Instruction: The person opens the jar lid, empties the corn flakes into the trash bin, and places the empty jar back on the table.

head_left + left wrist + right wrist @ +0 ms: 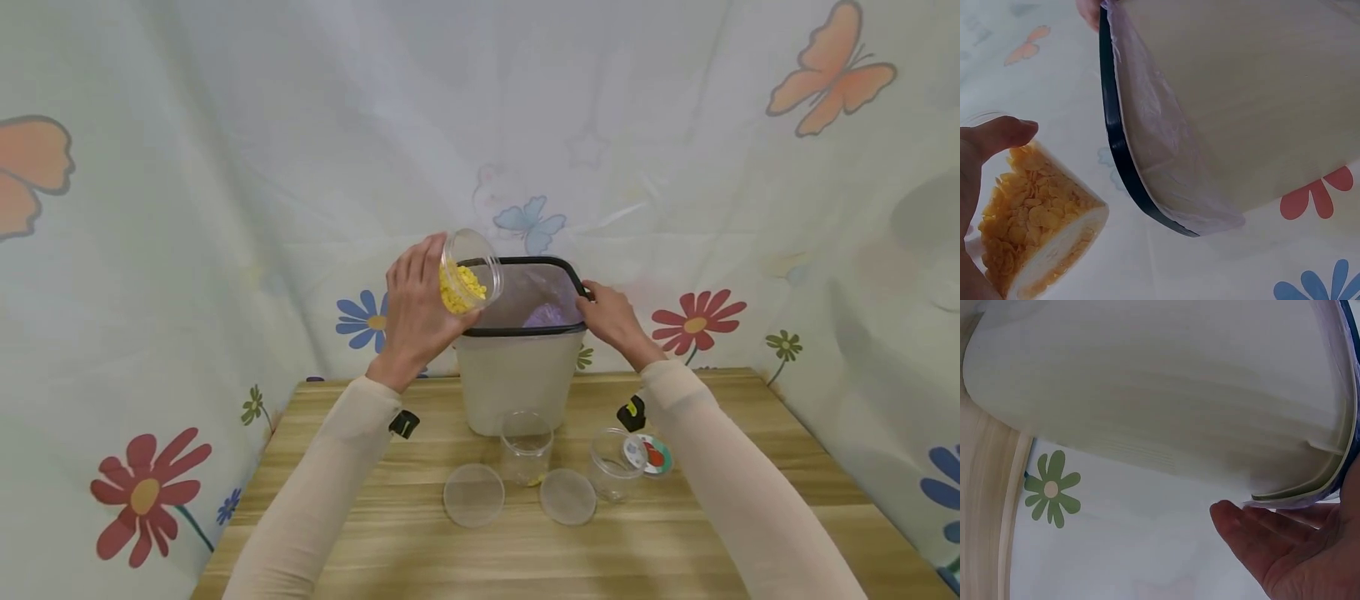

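My left hand (415, 304) grips a clear plastic jar (480, 250), fingers around one side and thumb on the other. The jar leans toward the right at the left rim of a pale trash bin (517, 379). Yellow flakes (1029, 215), like cornflakes, lie inside the jar. A black ring (525, 331) runs round the bin's top, and a thin purple bag (1160, 137) lines it, folded over the edge. At the bin's right rim, my right hand (611, 315) holds on with thumb and fingers; in the right wrist view its fingers (1247, 534) reach the rim's corner.
Before the bin on the wooden table (390, 542) stand two clear jars, a left one (527, 442) with a yellow bit at its base and a right one (617, 467). Two translucent lids (474, 495) lie nearby, plus a round red-printed piece (656, 456). A flowered curtain (375, 125) hangs behind.
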`<state>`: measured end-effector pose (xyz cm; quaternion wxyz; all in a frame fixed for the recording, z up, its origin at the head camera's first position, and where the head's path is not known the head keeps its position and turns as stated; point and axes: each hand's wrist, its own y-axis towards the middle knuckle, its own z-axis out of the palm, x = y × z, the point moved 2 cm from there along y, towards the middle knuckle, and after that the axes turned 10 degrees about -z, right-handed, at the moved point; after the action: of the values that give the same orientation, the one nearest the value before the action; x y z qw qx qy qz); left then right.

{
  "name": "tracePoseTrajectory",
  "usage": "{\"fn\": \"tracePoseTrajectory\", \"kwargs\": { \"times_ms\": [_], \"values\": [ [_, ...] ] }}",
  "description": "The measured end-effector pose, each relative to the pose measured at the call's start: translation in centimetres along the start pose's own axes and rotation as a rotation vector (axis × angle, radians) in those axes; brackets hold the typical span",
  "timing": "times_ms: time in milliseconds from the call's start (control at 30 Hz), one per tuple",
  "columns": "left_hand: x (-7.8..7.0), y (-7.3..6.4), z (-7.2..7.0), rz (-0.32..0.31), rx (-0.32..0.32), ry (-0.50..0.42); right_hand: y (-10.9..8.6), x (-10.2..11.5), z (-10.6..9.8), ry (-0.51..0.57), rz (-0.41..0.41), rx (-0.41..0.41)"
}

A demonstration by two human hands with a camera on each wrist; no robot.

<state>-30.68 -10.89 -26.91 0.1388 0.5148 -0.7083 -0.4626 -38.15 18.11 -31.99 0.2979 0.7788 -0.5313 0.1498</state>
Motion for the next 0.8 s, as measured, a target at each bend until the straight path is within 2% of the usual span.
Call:
{"fn": "tracePoseTrajectory", "kwargs": {
  "times_ms": [233, 467, 800],
  "values": [
    [0.0, 0.3, 0.5, 0.001, 0.012, 0.019, -0.1, 0.3, 0.5, 0.137, 0.019, -0.035],
    [-0.1, 0.9, 1.1, 0.011, 0.031, 0.046, -0.2, 0.3, 0.6, 0.134, 0.047, -0.033],
    [-0.2, 2.1, 2.0, 0.06, 0.066, 0.169, -0.2, 0.4, 0.7, 0.176, 0.073, -0.034]
  ]
}}
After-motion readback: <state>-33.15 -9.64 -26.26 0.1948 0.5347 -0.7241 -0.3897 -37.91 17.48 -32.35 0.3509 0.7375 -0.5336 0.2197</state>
